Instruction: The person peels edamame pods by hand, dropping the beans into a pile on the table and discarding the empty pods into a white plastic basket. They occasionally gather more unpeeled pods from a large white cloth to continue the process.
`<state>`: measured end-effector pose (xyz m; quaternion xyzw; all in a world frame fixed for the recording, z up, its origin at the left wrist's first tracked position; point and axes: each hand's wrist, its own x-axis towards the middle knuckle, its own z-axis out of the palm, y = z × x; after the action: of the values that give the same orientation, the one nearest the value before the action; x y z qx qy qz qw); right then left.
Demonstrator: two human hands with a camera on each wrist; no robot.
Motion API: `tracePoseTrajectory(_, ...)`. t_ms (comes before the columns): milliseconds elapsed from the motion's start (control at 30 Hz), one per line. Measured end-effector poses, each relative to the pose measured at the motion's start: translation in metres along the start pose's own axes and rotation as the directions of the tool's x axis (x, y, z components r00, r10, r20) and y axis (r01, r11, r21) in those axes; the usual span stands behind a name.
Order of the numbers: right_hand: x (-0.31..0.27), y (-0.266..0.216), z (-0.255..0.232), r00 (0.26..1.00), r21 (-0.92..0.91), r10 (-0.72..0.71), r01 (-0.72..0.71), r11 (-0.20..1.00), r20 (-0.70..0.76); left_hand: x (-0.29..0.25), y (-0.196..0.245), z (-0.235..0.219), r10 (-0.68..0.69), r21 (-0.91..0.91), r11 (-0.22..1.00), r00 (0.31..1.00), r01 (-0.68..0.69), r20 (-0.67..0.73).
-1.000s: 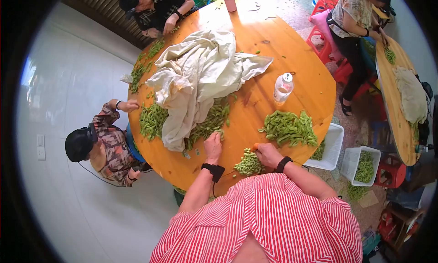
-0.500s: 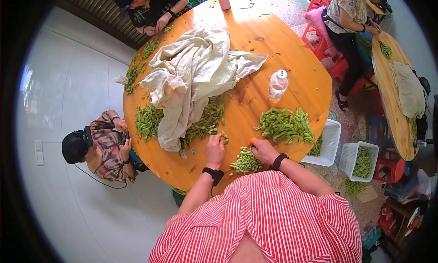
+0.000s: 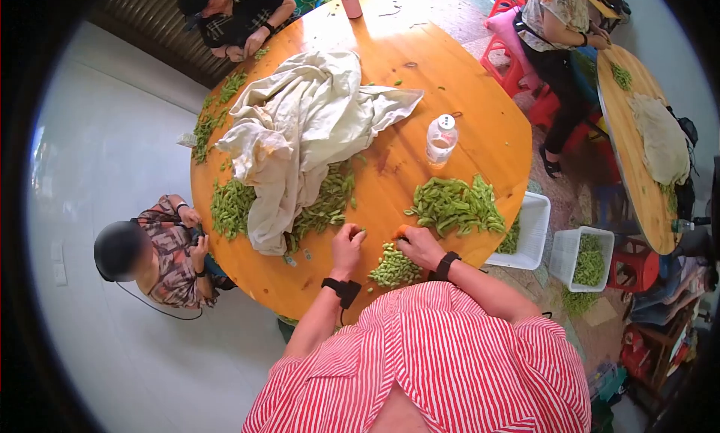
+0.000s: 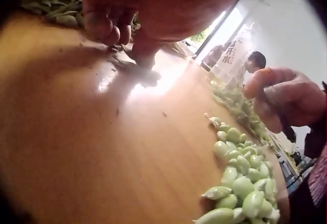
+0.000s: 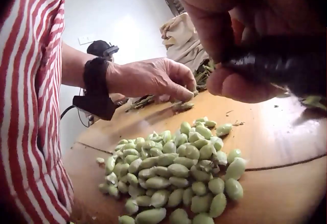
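My left hand point(image 3: 347, 251) is near the table's front edge, its thumb and fingertips pinching a green bean pod point(image 3: 363, 230). In the left wrist view the palm hides most of that grip. My right hand point(image 3: 422, 249) has its fingers curled, with something orange point(image 3: 405, 230) at the fingertips. Up close in the right wrist view, a shiny dark piece point(image 5: 250, 60) lies against the fingers; I cannot tell whether it is worn or held. Between and just below the hands sits a heap of shelled green beans point(image 5: 168, 168). A larger pile of pods point(image 3: 457, 205) lies beyond my right hand.
A crumpled pale cloth point(image 3: 300, 125) partly covers more pods point(image 3: 234, 208) to the left on the round wooden table point(image 3: 397, 155). A clear bottle point(image 3: 441, 142) stands behind the right pile. White baskets point(image 3: 536, 230) are at the right edge. Other people sit or stand around.
My left hand has drawn away from the pods by the cloth, toward the right hand, with a pod at its fingertips. The right hand stays by the beans. The head view has shifted slightly.
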<state>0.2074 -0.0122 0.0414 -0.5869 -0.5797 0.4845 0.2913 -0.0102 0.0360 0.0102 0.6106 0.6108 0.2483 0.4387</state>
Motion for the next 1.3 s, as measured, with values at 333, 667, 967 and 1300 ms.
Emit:
tracePoseTrajectory(333, 0.003, -0.011, -0.007, 0.975, 0.292, 0.176, -0.208, 0.934, 0.132, -0.026, 0.039, 0.019, -0.255, -0.568, 0.665, 0.862, 0.485, 0.438)
tracePoseTrajectory(667, 0.004, 0.009, 0.003, 0.994, 0.069, 0.1, -0.103, 0.992, 0.042, -0.033, 0.047, 0.022, -0.229, -0.465, 0.789, 0.894, 0.402, 0.385)
tracePoseTrajectory(967, 0.0, 0.003, 0.0, 1.0, -0.05, 0.011, -0.011, 0.999, 0.007, -0.038, 0.048, 0.025, -0.146, -0.327, 0.913, 0.945, 0.242, 0.292)
tracePoseTrajectory(1300, -0.001, 0.001, 0.003, 0.999, -0.109, -0.035, 0.032, 0.994, -0.024, -0.039, 0.052, 0.027, -0.115, -0.17, 0.974, 0.976, 0.146, 0.183)
